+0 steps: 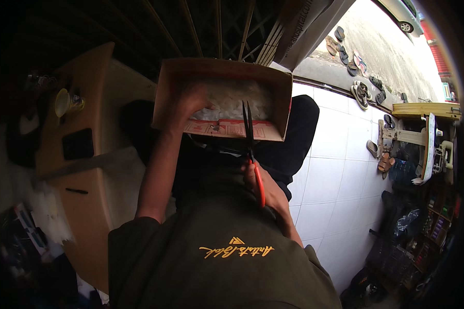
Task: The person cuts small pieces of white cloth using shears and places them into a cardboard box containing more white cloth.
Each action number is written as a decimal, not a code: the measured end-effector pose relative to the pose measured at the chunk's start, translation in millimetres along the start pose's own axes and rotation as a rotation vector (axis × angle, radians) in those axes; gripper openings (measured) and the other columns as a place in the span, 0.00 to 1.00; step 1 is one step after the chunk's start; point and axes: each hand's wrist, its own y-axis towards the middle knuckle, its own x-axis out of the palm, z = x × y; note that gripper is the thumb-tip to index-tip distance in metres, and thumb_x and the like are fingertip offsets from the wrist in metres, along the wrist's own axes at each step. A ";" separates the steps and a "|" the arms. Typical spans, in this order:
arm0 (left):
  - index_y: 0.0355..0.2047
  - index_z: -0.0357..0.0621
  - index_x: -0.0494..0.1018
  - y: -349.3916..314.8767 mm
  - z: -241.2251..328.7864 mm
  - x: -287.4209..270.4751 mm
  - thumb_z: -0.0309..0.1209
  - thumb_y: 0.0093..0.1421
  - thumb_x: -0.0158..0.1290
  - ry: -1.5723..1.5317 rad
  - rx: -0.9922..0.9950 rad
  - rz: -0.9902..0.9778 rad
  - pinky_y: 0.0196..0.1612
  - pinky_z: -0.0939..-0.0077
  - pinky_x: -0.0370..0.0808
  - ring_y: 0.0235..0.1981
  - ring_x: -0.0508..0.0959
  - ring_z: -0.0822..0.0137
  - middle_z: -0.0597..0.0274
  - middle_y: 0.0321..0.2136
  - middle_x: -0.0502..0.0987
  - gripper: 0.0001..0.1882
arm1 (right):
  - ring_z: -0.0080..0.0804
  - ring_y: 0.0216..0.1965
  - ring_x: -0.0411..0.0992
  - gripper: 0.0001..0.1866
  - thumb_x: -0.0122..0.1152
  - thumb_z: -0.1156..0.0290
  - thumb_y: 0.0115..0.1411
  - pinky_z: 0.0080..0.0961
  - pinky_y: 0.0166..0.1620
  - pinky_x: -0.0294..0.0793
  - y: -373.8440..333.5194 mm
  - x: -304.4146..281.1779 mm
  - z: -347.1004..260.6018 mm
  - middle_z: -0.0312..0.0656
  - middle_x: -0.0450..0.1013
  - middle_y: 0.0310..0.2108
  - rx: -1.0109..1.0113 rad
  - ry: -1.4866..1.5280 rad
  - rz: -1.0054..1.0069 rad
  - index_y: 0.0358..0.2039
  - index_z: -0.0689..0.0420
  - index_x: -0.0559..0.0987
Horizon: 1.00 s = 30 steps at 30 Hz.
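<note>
On lap, brown cardboard box w/ white stuff; left hand grips rim, right hand clamped on red-handled scissors.

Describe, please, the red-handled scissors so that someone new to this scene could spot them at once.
Start at the open brown cardboard box of white filling resting on the person's lap. Over its near wall, right of centre, run two thin dark blades pointing away from the person. These belong to the red-handled scissors, gripped by the right hand; nothing else nearby is bright red.
</note>
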 end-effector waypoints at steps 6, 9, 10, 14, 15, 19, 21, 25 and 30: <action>0.56 0.39 0.71 26.8 -6.1 44.1 0.39 0.48 0.66 0.236 0.080 -0.222 0.59 0.62 0.70 0.53 0.75 0.49 0.45 0.49 0.77 0.35 | 0.65 0.36 0.72 0.31 0.38 0.41 0.70 0.45 0.40 0.68 0.5 -1.2 3.4 0.63 0.73 0.30 0.010 -0.071 -0.003 0.44 0.63 0.65; 0.59 0.42 0.69 36.6 -21.0 51.0 0.38 0.46 0.66 0.199 0.123 -0.262 0.59 0.62 0.70 0.54 0.75 0.51 0.47 0.51 0.76 0.38 | 0.65 0.37 0.72 0.31 0.39 0.41 0.69 0.46 0.40 0.68 2.6 -2.0 3.2 0.63 0.73 0.30 0.038 -0.066 -0.016 0.44 0.63 0.66; 0.60 0.43 0.68 36.8 -24.8 51.7 0.37 0.46 0.66 0.156 0.135 -0.264 0.59 0.62 0.70 0.55 0.74 0.51 0.48 0.52 0.76 0.39 | 0.65 0.37 0.72 0.31 0.40 0.41 0.69 0.46 0.40 0.68 3.4 -2.3 3.3 0.63 0.73 0.31 0.053 -0.063 -0.027 0.45 0.63 0.66; 0.60 0.42 0.67 10.0 3.4 9.3 0.26 0.49 0.62 -0.170 0.154 -0.169 0.60 0.65 0.69 0.59 0.71 0.56 0.52 0.56 0.73 0.35 | 0.65 0.37 0.72 0.32 0.40 0.40 0.68 0.46 0.40 0.68 1.6 -4.9 1.9 0.63 0.73 0.31 0.072 -0.079 -0.013 0.46 0.62 0.66; 0.59 0.42 0.68 9.2 -1.3 8.3 0.23 0.50 0.61 -0.304 0.203 -0.095 0.60 0.67 0.69 0.59 0.71 0.57 0.52 0.57 0.72 0.33 | 0.65 0.37 0.72 0.32 0.40 0.40 0.68 0.46 0.40 0.68 1.8 -4.8 1.7 0.63 0.73 0.31 0.071 -0.076 -0.010 0.46 0.62 0.66; 0.57 0.41 0.68 14.4 -13.6 11.7 0.16 0.52 0.58 -0.632 0.345 0.030 0.59 0.71 0.70 0.60 0.70 0.61 0.52 0.55 0.73 0.30 | 0.65 0.37 0.73 0.33 0.41 0.39 0.68 0.46 0.41 0.68 2.2 -5.4 -0.1 0.63 0.74 0.31 0.084 -0.072 -0.009 0.46 0.62 0.66; 0.56 0.40 0.68 14.8 -18.1 11.0 0.17 0.53 0.59 -0.555 0.373 0.065 0.58 0.73 0.70 0.59 0.71 0.62 0.53 0.53 0.74 0.28 | 0.65 0.37 0.73 0.33 0.42 0.38 0.67 0.46 0.41 0.69 2.3 -6.5 -0.4 0.63 0.74 0.32 0.090 -0.068 -0.007 0.47 0.62 0.66; 0.54 0.41 0.68 -2.9 -4.4 -1.8 0.18 0.55 0.58 -0.742 0.177 0.108 0.55 0.74 0.72 0.57 0.72 0.66 0.56 0.49 0.74 0.25 | 0.65 0.38 0.73 0.34 0.42 0.38 0.67 0.45 0.42 0.69 3.9 -5.9 1.8 0.63 0.74 0.33 0.098 -0.075 0.009 0.48 0.62 0.66; 0.51 0.42 0.69 -23.9 -8.0 -0.2 0.20 0.56 0.60 -0.836 0.172 0.271 0.47 0.77 0.74 0.46 0.76 0.71 0.62 0.46 0.75 0.22 | 0.65 0.38 0.73 0.34 0.42 0.38 0.66 0.45 0.43 0.69 2.5 -5.9 -5.6 0.63 0.74 0.33 0.113 -0.064 0.029 0.48 0.62 0.66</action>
